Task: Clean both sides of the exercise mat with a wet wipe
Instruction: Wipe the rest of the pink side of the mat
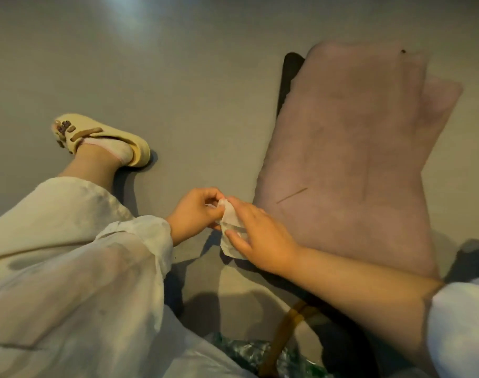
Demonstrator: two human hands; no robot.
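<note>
While both hands work the wipe (230,227) open, left hand (194,214) pinching its top and right hand (260,238) holding its lower part, the mat (350,159) lies folded on the floor just beside them; wiping looks not yet begun.

Near end of exercise mat (347,148) hidden behind right forearm; green-patterned object (249,353) cut off by bottom edge, too blurred to identify; lower part of wet wipe (230,222) covered by right hand (260,236).
</note>
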